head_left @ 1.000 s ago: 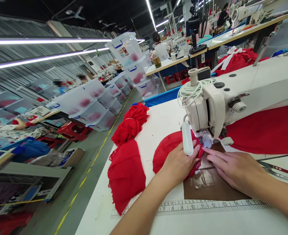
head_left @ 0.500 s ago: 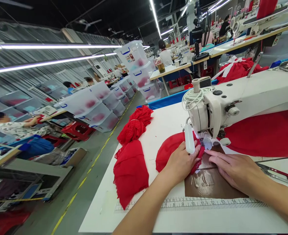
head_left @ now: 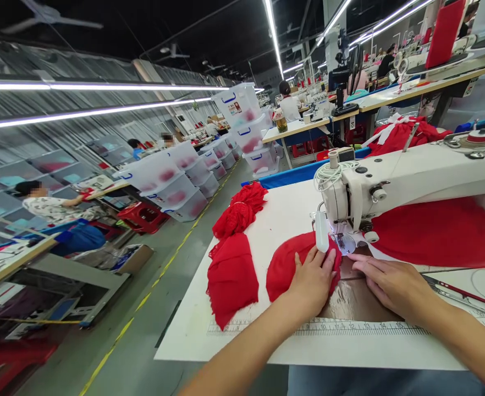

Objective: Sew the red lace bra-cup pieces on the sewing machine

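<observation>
My left hand lies on a rounded piece of red fabric, its fingers spread over the cloth and close to the pale guard of the sewing machine. The fabric's lace-trimmed edge lies beside the presser foot. To the right of the foot is my right hand, index finger stretched toward the needle area and the other fingers partly bent over a brown sheet. Its thumb is hidden, and I see nothing gripped in it. More red fabric lies under the machine arm.
Red lace-edged pieces and a tied red bundle lie on the table's left. Scissors or similar tools rest at the right. A printed ruler runs along the front. Stacked clear bins and co-workers stand beyond the aisle.
The camera view has shifted, so the table sits slightly farther right. My left fingers are spread wider on the red fabric; my right hand stays beside the presser foot.
</observation>
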Demonstrator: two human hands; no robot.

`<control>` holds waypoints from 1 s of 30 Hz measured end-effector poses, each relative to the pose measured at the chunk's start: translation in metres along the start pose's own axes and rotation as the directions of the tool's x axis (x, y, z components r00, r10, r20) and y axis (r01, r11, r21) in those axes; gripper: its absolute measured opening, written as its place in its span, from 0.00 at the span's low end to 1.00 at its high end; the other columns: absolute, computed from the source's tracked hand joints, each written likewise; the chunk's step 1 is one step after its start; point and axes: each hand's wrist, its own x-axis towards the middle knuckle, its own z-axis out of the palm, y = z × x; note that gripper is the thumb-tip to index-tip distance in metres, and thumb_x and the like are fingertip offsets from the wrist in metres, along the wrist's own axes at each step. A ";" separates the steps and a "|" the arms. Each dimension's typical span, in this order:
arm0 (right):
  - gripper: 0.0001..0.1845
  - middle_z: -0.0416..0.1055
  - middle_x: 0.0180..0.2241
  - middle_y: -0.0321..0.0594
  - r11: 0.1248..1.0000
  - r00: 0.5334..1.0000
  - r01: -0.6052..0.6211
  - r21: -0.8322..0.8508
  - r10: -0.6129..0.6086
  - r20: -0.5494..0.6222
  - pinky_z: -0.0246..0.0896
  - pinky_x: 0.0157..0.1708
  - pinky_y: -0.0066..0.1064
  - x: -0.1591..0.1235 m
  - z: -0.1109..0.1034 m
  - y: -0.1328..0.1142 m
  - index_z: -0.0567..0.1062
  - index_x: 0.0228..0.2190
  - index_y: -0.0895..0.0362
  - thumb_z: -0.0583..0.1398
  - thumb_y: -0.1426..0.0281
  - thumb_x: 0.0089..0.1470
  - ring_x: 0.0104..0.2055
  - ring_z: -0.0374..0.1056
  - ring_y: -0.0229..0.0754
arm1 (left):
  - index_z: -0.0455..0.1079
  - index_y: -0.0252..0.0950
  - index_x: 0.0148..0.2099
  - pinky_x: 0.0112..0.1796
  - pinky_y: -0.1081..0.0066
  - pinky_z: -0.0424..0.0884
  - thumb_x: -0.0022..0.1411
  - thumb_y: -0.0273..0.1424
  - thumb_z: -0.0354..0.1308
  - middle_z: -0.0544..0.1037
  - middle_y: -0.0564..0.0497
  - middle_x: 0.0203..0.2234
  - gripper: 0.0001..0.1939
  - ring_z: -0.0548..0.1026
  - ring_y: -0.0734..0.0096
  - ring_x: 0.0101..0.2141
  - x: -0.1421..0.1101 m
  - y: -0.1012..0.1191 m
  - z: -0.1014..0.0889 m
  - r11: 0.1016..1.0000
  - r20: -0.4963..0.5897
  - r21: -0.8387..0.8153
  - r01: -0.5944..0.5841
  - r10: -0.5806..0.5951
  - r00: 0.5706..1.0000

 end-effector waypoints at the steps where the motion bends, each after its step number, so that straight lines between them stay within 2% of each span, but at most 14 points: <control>1: 0.17 0.80 0.48 0.41 1.000 1.000 -0.004 0.004 0.004 -0.003 0.72 0.27 0.33 0.000 0.000 0.000 0.73 0.42 0.55 0.47 0.79 0.64 0.34 0.79 0.42 | 0.52 0.35 0.73 0.59 0.31 0.62 0.77 0.34 0.43 0.55 0.38 0.71 0.26 0.58 0.43 0.68 -0.008 0.007 0.000 0.999 0.012 0.014 0.035 -0.035 0.999; 5: 0.17 0.81 0.47 0.40 0.999 1.000 -0.015 0.033 0.015 -0.005 0.71 0.26 0.32 0.000 -0.001 0.001 0.74 0.41 0.55 0.48 0.78 0.63 0.33 0.79 0.41 | 0.61 0.37 0.69 0.61 0.31 0.59 0.75 0.38 0.49 0.65 0.37 0.66 0.25 0.65 0.40 0.64 -0.040 0.023 -0.004 0.998 -0.058 0.049 0.049 -0.046 0.997; 7: 0.16 0.80 0.47 0.40 0.998 1.000 -0.027 0.062 0.026 0.003 0.70 0.27 0.32 -0.001 -0.001 0.002 0.75 0.41 0.55 0.49 0.78 0.63 0.33 0.79 0.41 | 0.68 0.36 0.64 0.61 0.37 0.62 0.74 0.35 0.50 0.73 0.38 0.60 0.20 0.71 0.44 0.59 -0.045 0.015 -0.013 0.999 -0.110 -0.006 0.043 -0.044 0.993; 9: 0.16 0.80 0.48 0.40 0.996 0.999 -0.036 0.082 0.035 0.012 0.69 0.27 0.31 -0.003 0.000 0.003 0.75 0.41 0.54 0.49 0.77 0.62 0.34 0.78 0.41 | 0.72 0.32 0.56 0.58 0.46 0.67 0.73 0.27 0.49 0.76 0.38 0.54 0.16 0.73 0.49 0.54 -0.040 -0.003 -0.023 0.987 -0.153 -0.121 0.109 -0.127 0.980; 12: 0.16 0.80 0.49 0.38 0.991 0.997 -0.073 0.116 0.071 0.020 0.66 0.25 0.31 -0.008 0.003 0.005 0.76 0.41 0.52 0.50 0.76 0.62 0.34 0.78 0.41 | 0.70 0.31 0.53 0.55 0.51 0.68 0.69 0.23 0.52 0.74 0.38 0.49 0.13 0.72 0.51 0.52 -0.019 -0.037 -0.028 0.907 -0.184 -0.376 0.188 -0.272 0.944; 14: 0.17 0.79 0.49 0.37 0.974 0.991 -0.130 0.187 0.128 0.026 0.67 0.27 0.32 -0.012 0.007 0.007 0.76 0.42 0.51 0.49 0.75 0.64 0.36 0.78 0.42 | 0.70 0.32 0.50 0.53 0.53 0.67 0.65 0.25 0.58 0.73 0.40 0.46 0.11 0.72 0.52 0.49 -0.006 -0.052 -0.023 0.853 -0.178 -0.490 0.177 -0.297 0.938; 16: 0.17 0.79 0.49 0.38 0.948 0.983 -0.181 0.261 0.177 0.036 0.70 0.34 0.33 -0.016 0.011 0.008 0.76 0.44 0.50 0.48 0.72 0.66 0.41 0.78 0.44 | 0.69 0.35 0.41 0.48 0.59 0.69 0.62 0.27 0.62 0.73 0.46 0.40 0.06 0.73 0.58 0.43 0.001 -0.058 -0.015 0.823 -0.161 -0.548 0.150 -0.279 0.947; 18: 0.17 0.79 0.49 0.39 0.929 0.977 -0.210 0.305 0.206 0.046 0.71 0.41 0.35 -0.017 0.013 0.010 0.75 0.45 0.51 0.47 0.70 0.67 0.46 0.77 0.45 | 0.66 0.37 0.36 0.41 0.66 0.69 0.64 0.29 0.60 0.72 0.51 0.33 0.05 0.71 0.65 0.36 0.000 -0.060 -0.009 0.777 -0.151 -0.619 0.112 -0.257 0.954; 19: 0.17 0.79 0.48 0.40 0.921 0.975 -0.224 0.318 0.217 0.058 0.72 0.42 0.34 -0.016 0.013 0.011 0.75 0.46 0.51 0.47 0.69 0.68 0.46 0.77 0.44 | 0.64 0.38 0.35 0.37 0.69 0.68 0.65 0.30 0.57 0.70 0.54 0.30 0.06 0.69 0.68 0.33 -0.003 -0.059 -0.008 0.751 -0.150 -0.654 0.093 -0.249 0.957; 21: 0.16 0.79 0.45 0.42 0.900 0.965 -0.264 0.348 0.248 0.090 0.72 0.38 0.31 -0.011 0.008 0.009 0.73 0.48 0.52 0.49 0.65 0.69 0.40 0.77 0.43 | 0.61 0.39 0.36 0.31 0.73 0.64 0.69 0.33 0.51 0.66 0.58 0.25 0.06 0.65 0.72 0.27 -0.013 -0.057 -0.010 0.703 -0.159 -0.708 0.062 -0.244 0.957; 23: 0.18 0.79 0.45 0.46 0.855 0.941 -0.335 0.396 0.287 0.177 0.71 0.31 0.31 -0.003 -0.001 0.001 0.71 0.52 0.54 0.54 0.59 0.67 0.36 0.76 0.44 | 0.58 0.40 0.37 0.27 0.75 0.60 0.70 0.38 0.49 0.62 0.60 0.22 0.10 0.61 0.75 0.24 -0.028 -0.051 -0.018 0.596 -0.158 -0.803 0.014 -0.236 0.959; 26: 0.28 0.76 0.48 0.49 0.709 0.876 -0.467 0.529 0.290 0.385 0.71 0.36 0.35 0.009 -0.018 -0.026 0.70 0.55 0.56 0.63 0.59 0.56 0.42 0.74 0.49 | 0.56 0.40 0.39 0.23 0.78 0.55 0.68 0.50 0.55 0.61 0.63 0.20 0.19 0.58 0.78 0.21 -0.052 -0.032 -0.034 0.277 -0.092 -0.960 -0.037 -0.187 0.978; 28: 0.19 0.76 0.40 0.42 0.557 0.840 -0.528 0.641 0.235 0.488 0.68 0.35 0.32 0.014 -0.027 -0.049 0.74 0.46 0.55 0.61 0.66 0.52 0.39 0.72 0.46 | 0.56 0.41 0.40 0.22 0.80 0.55 0.64 0.54 0.59 0.65 0.62 0.21 0.24 0.59 0.80 0.20 -0.069 -0.016 -0.045 0.069 -0.033 -0.997 -0.024 -0.137 0.990; 30: 0.04 0.71 0.29 0.34 0.382 0.775 -0.621 0.684 0.166 0.610 0.62 0.29 0.28 0.013 -0.035 -0.067 0.73 0.32 0.55 0.59 0.68 0.52 0.30 0.67 0.39 | 0.58 0.42 0.43 0.22 0.79 0.60 0.63 0.53 0.62 0.70 0.59 0.25 0.23 0.64 0.79 0.20 -0.084 -0.002 -0.054 -0.063 -0.041 -0.997 -0.050 -0.131 0.990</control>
